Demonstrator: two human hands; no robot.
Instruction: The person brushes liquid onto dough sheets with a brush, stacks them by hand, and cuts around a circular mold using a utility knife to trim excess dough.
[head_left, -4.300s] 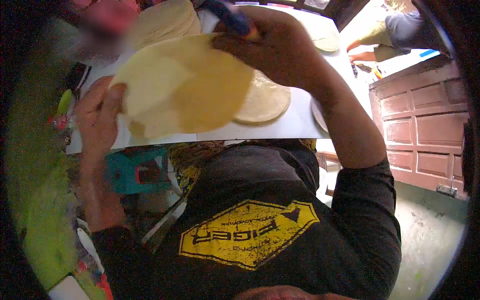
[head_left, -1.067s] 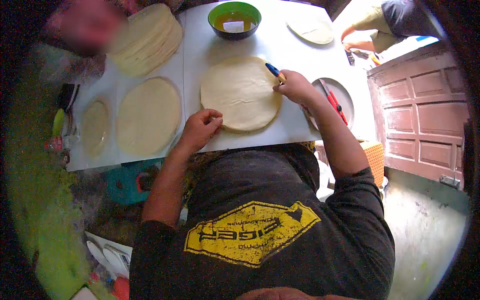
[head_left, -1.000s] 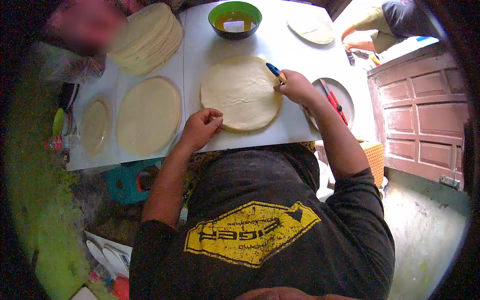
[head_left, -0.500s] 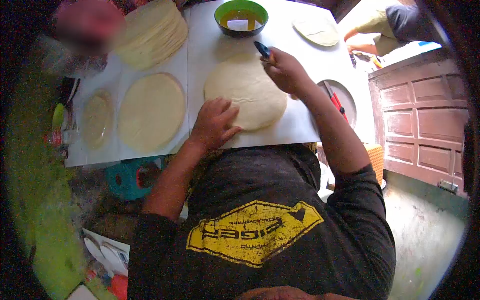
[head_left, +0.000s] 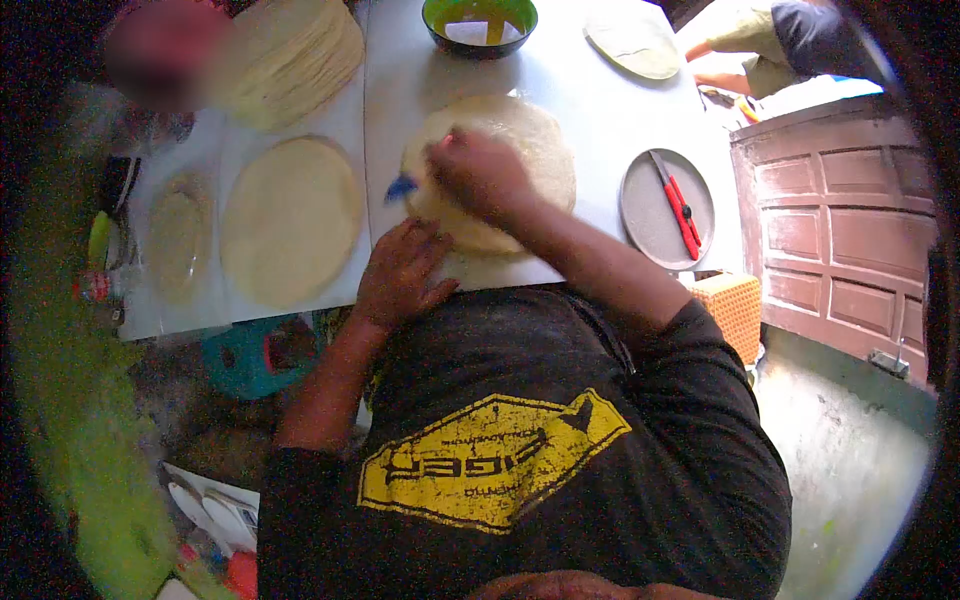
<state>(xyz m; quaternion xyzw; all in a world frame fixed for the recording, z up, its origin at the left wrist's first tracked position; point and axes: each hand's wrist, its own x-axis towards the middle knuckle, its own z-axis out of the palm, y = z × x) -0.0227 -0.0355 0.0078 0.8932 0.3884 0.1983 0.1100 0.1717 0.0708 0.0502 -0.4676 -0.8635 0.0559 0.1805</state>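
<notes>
Brushing looks to be the step in hand: the blurred right hand (head_left: pixel 478 172) is closed round what seems a blue-ended brush (head_left: pixel 401 188), over a dough round (head_left: pixel 535 135) on the desk (head_left: pixel 595 130). The left hand (head_left: pixel 402 275), loosely spread, apparently gripping nothing, lies by its near-left edge. The next stroke (part already glistens) probably calls for light pressure.

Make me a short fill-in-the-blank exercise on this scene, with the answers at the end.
1. The hand gripping the blue-ended tool is the person's ____ one.
2. From the person's side, the tall stack of sheets stands to the ____ of the bowl.
3. The bladed tool lying on the round gray tray has a handle that is mostly ____.

Missing words: right; left; red.
</notes>
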